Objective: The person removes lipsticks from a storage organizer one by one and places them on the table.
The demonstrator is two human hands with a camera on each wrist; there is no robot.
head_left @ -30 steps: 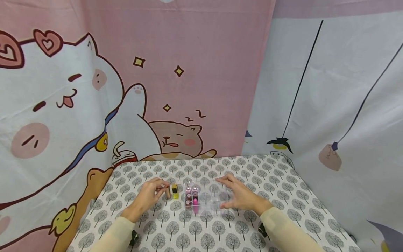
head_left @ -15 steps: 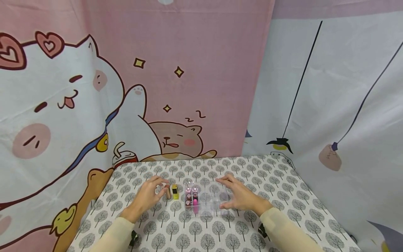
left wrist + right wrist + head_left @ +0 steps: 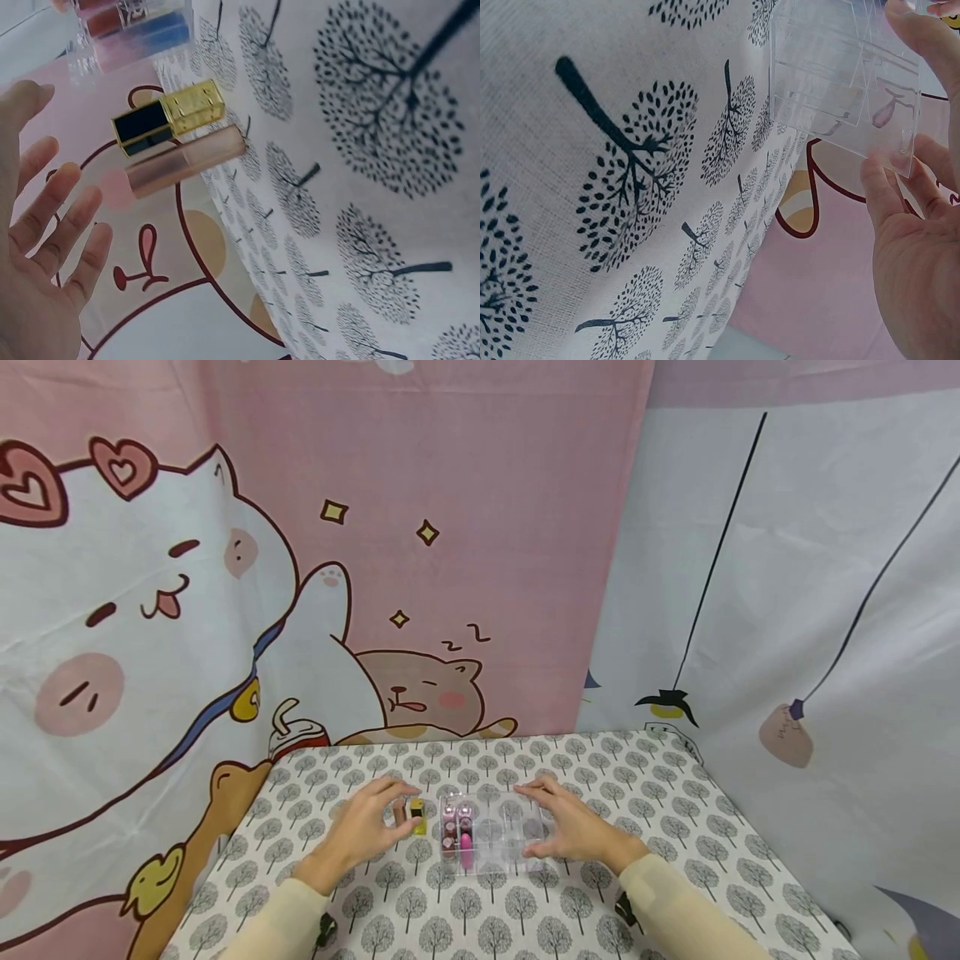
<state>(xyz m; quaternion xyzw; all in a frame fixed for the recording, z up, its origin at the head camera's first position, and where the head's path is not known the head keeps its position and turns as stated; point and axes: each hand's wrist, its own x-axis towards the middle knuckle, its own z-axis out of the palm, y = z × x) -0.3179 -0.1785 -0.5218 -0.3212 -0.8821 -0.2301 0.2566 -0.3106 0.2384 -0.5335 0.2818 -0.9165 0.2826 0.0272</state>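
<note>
Fingers of the left hand (image 3: pixel 363 828), spread and empty, should close gently on the gold-and-black tube (image 3: pixel 171 116) while the right hand (image 3: pixel 573 828) grips the clear box (image 3: pixel 840 86).

Pink cartoon backdrop (image 3: pixel 360 552), tree-print tablecloth (image 3: pixel 495 906)

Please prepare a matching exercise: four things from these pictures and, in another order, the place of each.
1. Gold-and-black tube
2. Right hand
3. Bright pink item
4. Brownish tube

A. Inside the clear organizer
B. Left of the organizer, farther away
C. At the organizer's right end
D. Left of the organizer, nearer

Pairs: 1-D, 2-C, 3-A, 4-B
</note>
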